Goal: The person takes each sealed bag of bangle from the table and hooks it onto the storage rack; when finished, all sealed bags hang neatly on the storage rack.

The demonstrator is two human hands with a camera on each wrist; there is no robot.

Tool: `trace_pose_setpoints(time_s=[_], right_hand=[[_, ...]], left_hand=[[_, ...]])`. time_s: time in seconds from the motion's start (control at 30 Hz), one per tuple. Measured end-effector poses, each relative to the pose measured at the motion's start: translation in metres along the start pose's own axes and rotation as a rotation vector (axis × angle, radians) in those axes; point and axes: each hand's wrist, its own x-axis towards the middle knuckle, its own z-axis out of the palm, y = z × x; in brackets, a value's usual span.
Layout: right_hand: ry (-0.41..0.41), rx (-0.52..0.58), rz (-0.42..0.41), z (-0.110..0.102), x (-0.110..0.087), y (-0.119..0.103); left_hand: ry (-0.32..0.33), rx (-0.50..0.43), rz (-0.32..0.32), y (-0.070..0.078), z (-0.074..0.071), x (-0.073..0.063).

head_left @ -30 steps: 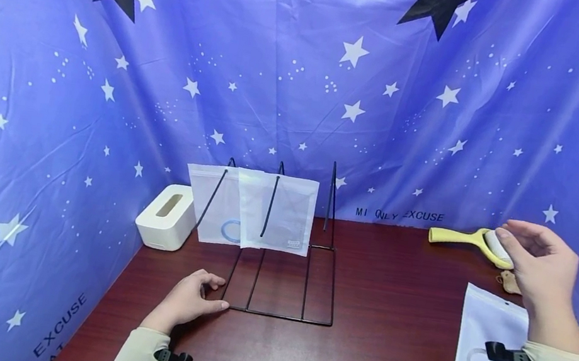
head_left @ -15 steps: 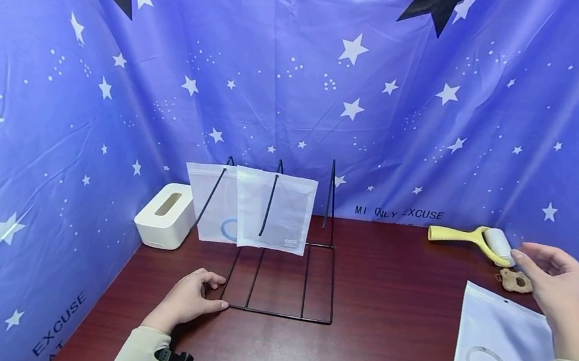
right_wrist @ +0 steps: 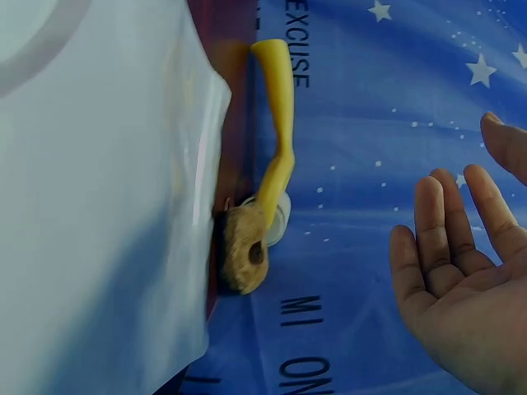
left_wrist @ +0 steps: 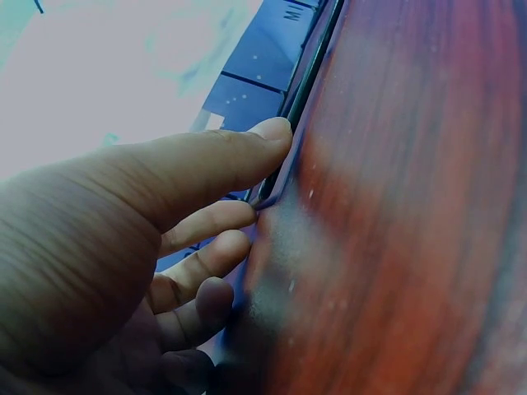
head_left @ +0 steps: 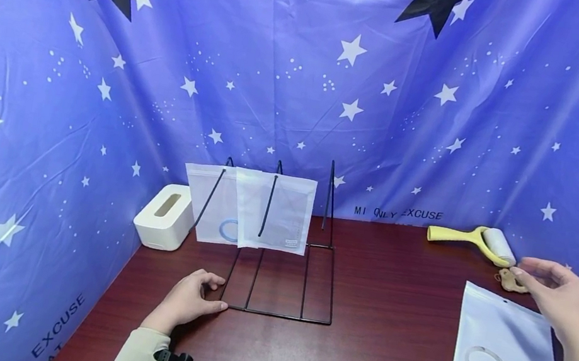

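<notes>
A black wire rack (head_left: 306,285) stands on the dark red table. My left hand (head_left: 185,300) holds its front left corner, thumb (left_wrist: 247,148) against the rod and fingertips beside it. On the rack's left hook hangs a translucent zip pouch (head_left: 203,198) with a blue ring showing. A second white pouch (head_left: 291,206) hangs from the middle hook, overlapping the first; the right hook (head_left: 328,200) is bare. At the right lies a white zip pouch (head_left: 489,329) with a pale ring showing through. My right hand (head_left: 562,303) hovers over its far side, fingers relaxed, holding nothing.
A yellow-handled lint roller (head_left: 455,236) lies at the back right. Beside it is a small brown plush keychain-like piece (head_left: 509,281), close to my right fingers. A white tissue box (head_left: 152,228) stands left of the rack. Starry blue cloth (head_left: 395,96) encloses the table.
My right hand has moved down and to the right, away from the lint roller, uncovering more of the pouch on the table. My left hand stays at the rack's corner.
</notes>
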Motion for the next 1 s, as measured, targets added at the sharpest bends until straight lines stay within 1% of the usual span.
trace_pose_setpoints(time_s=[0.13, 0.27, 0.4, 0.5, 0.6, 0.8, 1.0], right_hand=[[-0.035, -0.016, -0.013, -0.001, 0.0, 0.009], [-0.069, -0.048, 0.003, -0.002, 0.0, 0.019], [-0.091, -0.109, 0.002, -0.003, 0.0, 0.029], [-0.104, -0.195, 0.002, -0.005, 0.001, 0.035], [-0.116, -0.255, -0.003, -0.007, 0.002, 0.038], [-0.148, -0.304, -0.007, -0.008, 0.003, 0.044], [-0.158, -0.379, -0.025, -0.011, 0.0, 0.052]], left_hand=[[-0.003, -0.005, -0.005, -0.001, 0.0, 0.0], [-0.008, -0.008, -0.007, -0.003, 0.0, 0.0], [-0.009, -0.008, -0.001, -0.005, 0.0, 0.0], [-0.009, -0.005, -0.003, -0.005, -0.001, 0.0], [-0.005, -0.003, -0.003, -0.005, -0.001, -0.001], [0.012, 0.017, 0.008, -0.006, -0.002, 0.0], [0.013, 0.015, 0.008, -0.006, -0.002, 0.0]])
